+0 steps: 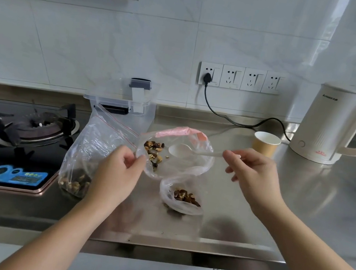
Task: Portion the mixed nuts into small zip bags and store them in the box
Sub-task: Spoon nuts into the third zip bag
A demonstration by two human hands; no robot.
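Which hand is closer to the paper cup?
Right. The right hand, holding the spoon, sits just in front of the paper cup; the left hand is far across, pinching the open bag.

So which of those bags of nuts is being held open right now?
The middle bag, the one with the pink strip: the left hand pinches its rim. The tall bag and the small bag sit untouched.

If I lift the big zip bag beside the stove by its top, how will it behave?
The big zip bag is thin clear film, so it will probably be floppy. Its nuts lie at the bottom, so it will likely hang bottom-heavy. Its red zip line looks open, so tilting may spill.
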